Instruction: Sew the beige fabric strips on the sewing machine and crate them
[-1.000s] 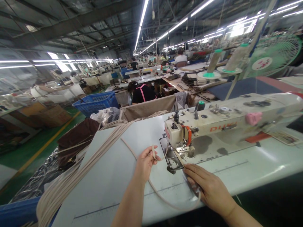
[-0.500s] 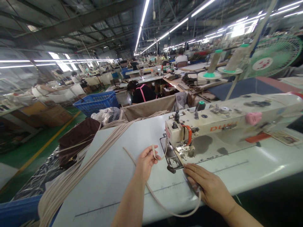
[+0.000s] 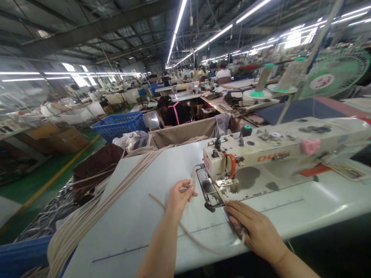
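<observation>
My left hand (image 3: 180, 199), left of the sewing machine's (image 3: 278, 156) needle area, pinches a narrow beige fabric strip (image 3: 194, 173) between thumb and fingertips. From there the strip curves up behind the machine head. My right hand (image 3: 256, 227) lies at the front edge of the metal needle plate (image 3: 209, 189), its fingers pressed together on a strip that runs under the presser foot (image 3: 226, 182). Below that hand, a loose length loops across the white tabletop (image 3: 136, 222) to a free end left of my left wrist. The palm side of my right hand is hidden.
A thick bundle of beige strips (image 3: 116, 189) drapes over the table's left edge. Behind stand a blue basket (image 3: 117, 126) and a bent-over co-worker (image 3: 176, 112). Thread cones (image 3: 263, 80) and a green fan (image 3: 337, 75) rise at the right. A pink object (image 3: 310, 146) sits on the machine.
The small strip loop at my left hand has straightened and now bends behind the machine head; that hand shifted slightly right. My right hand stays put, while the hanging loop has drawn up a little.
</observation>
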Tool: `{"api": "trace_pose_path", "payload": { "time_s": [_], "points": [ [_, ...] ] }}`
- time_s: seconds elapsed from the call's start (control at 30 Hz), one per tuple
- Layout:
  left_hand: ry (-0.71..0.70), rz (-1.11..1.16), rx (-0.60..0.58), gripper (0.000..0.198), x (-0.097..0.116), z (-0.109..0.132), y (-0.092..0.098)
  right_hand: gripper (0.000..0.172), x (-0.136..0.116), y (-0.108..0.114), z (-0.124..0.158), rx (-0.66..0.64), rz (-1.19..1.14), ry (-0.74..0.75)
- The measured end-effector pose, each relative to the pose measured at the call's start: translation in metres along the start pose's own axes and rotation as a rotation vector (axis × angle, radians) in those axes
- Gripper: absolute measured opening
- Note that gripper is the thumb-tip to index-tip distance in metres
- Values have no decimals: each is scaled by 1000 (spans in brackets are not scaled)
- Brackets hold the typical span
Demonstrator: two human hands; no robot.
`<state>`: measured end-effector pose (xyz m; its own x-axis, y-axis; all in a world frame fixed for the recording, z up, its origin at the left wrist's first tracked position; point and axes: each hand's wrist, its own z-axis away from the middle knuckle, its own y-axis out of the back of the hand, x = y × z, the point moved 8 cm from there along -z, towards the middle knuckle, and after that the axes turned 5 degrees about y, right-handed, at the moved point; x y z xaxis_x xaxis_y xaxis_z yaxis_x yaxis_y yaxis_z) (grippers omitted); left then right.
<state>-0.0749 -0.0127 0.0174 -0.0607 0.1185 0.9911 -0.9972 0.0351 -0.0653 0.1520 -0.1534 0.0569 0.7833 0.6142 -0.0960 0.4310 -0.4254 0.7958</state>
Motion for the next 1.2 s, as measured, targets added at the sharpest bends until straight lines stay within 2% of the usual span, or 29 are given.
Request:
{"api": "trace_pose_path", "payload": {
  "time_s": [0.2, 0.33, 0.43, 0.5, 0.57, 0.67, 0.73, 0.83, 0.87, 0.9, 0.93, 0.97, 1.0, 1.03, 1.1, 1.2],
  "points": [
    [-3, -54, -18, 48, -2, -2, -1, 32, 1, 0, 1, -3, -7, -14],
    [-60, -235, -30, 35, -2, -4, -1, 32, 2, -1, 2, -21, -3, -10],
    [-202, -504, 95, 24, 9, -3, 7, 32, 2, -1, 2, -32, 32, 11],
    [-224, -674, 171, 19, 14, -3, 12, 32, 1, -1, 3, -34, 57, 30],
    [-125, -754, 119, 15, 10, -8, 14, 32, 1, -2, 4, -31, 81, 54],
    [53, -722, -87, 18, 14, -23, 13, 33, 2, -4, 6, -22, 91, 99],
    [82, -674, -152, 22, 38, -39, 19, 33, 3, -6, 7, -10, 85, 128],
    [-47, -564, -78, 22, 102, -72, 37, 33, 4, -5, 8, 20, 78, 144],
    [-169, -485, 10, 21, 128, -81, 46, 32, 5, -4, 8, 27, 73, 142],
    [-396, -314, 146, 20, 157, -82, 57, 32, 5, -4, 8, 33, 67, 136],
    [-549, -193, 237, 27, 173, -81, 65, 32, 5, -3, 9, 38, 59, 129],
    [-634, -122, 289, 34, 178, -79, 68, 32, 6, -3, 9, 42, 51, 122],
    [-660, -96, 307, 39, 174, -78, 65, 32, 7, -3, 9, 44, 46, 114],
    [-616, -128, 292, 39, 161, -78, 57, 32, 8, -4, 9, 45, 45, 109],
    [-477, -242, 236, 35, 122, -74, 35, 32, 10, -5, 10, 44, 58, 116],
    [-411, -296, 208, 31, 66, -48, 8, 31, 13, -8, 8, 23, 89, 169]
  ]
}}
